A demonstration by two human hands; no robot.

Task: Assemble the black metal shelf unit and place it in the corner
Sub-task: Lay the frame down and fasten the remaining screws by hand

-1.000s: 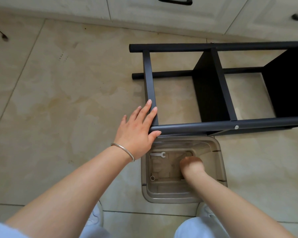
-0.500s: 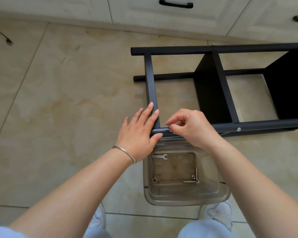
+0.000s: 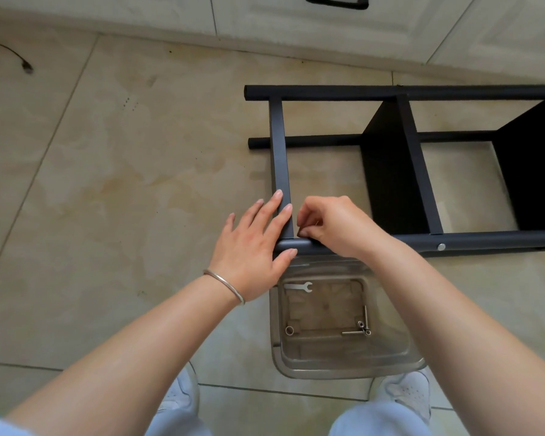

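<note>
The black metal shelf unit (image 3: 416,158) lies on its side on the tiled floor, its posts running left to right. My left hand (image 3: 252,243) rests flat with straight fingers on the joint where the end crossbar (image 3: 279,146) meets the near post (image 3: 485,240). My right hand (image 3: 331,225) has its fingers curled and pinches something small on the near post beside that joint; the part itself is hidden. A silver bolt head (image 3: 441,247) shows farther right on the near post.
A clear plastic tub (image 3: 343,366) stands on the floor below the near post, holding a small flat wrench (image 3: 299,287), long bolts (image 3: 357,332) and a washer (image 3: 289,330). Cream cabinets (image 3: 328,23) line the far side. A cable end (image 3: 26,66) lies far left. My shoes flank the tub.
My right hand came up out of the tub to the near post, then shifted slightly left to the joint. My left hand stayed on the corner.
</note>
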